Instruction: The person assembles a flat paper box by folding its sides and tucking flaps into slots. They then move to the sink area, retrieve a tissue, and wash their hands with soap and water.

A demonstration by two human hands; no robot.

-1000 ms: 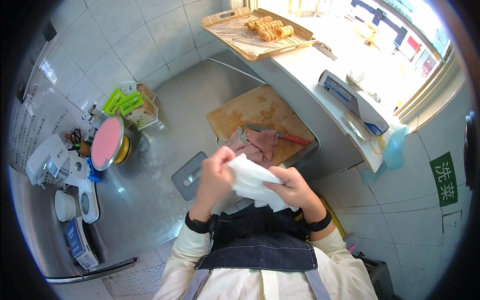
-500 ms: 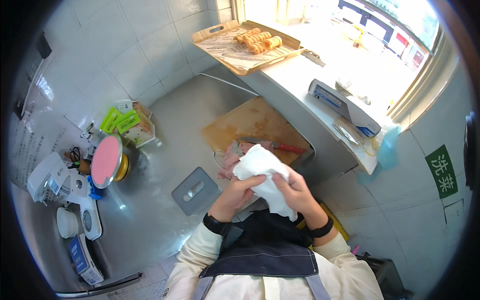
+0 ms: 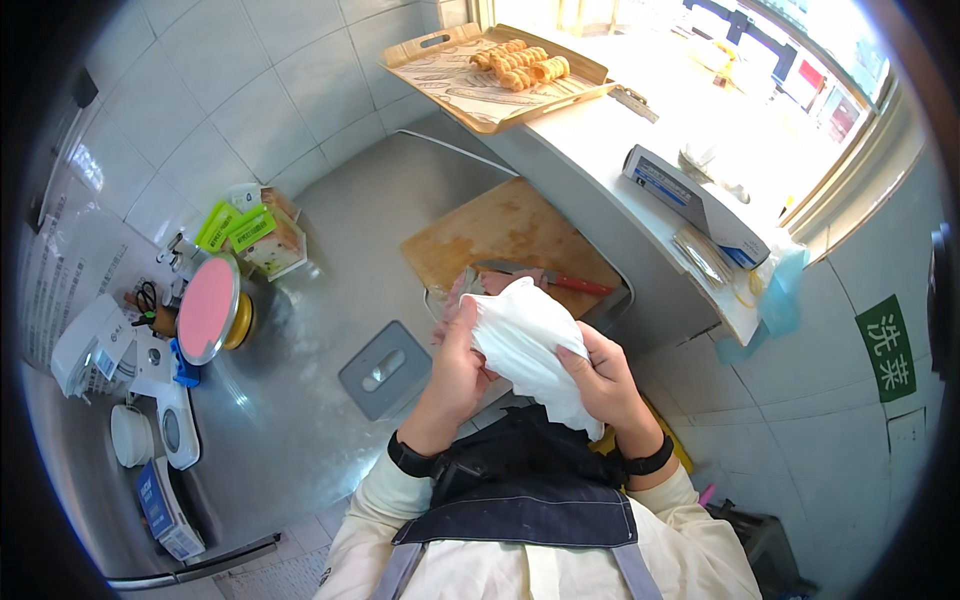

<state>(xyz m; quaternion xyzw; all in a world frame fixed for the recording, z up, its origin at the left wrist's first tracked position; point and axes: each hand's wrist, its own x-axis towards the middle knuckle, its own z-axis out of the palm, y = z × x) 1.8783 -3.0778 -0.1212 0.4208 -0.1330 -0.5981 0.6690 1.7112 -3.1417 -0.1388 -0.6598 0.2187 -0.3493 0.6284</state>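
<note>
Both hands hold a soft, creased white sheet [image 3: 535, 345] in front of my apron; paper or cloth, I cannot tell which. My left hand [image 3: 458, 368] grips its left edge, the thumb pointing up along it. At the right side, my right hand [image 3: 604, 378] pinches it with the thumb on top, and a loose end hangs below. Just beyond lie a crumpled pink cloth [image 3: 455, 305] and a knife with a red handle [image 3: 580, 286], both on a wooden cutting board [image 3: 490, 222]. The sheet partly covers the cloth. Left of my left hand is a grey tissue box [image 3: 372, 395] with an oval slot.
A tray [image 3: 440, 92] of golden pastry rolls [image 3: 520, 65] stands on the raised ledge, near a glove-like box [image 3: 690, 205]. On the steel counter at left are a pink-topped turntable [image 3: 209, 308], green packets [image 3: 250, 228], a kitchen scale [image 3: 179, 428] and a blue-white box [image 3: 170, 510].
The white sheet is spread wider between my hands. My left hand has turned more upright and shifted slightly left; my right hand has moved slightly right.
</note>
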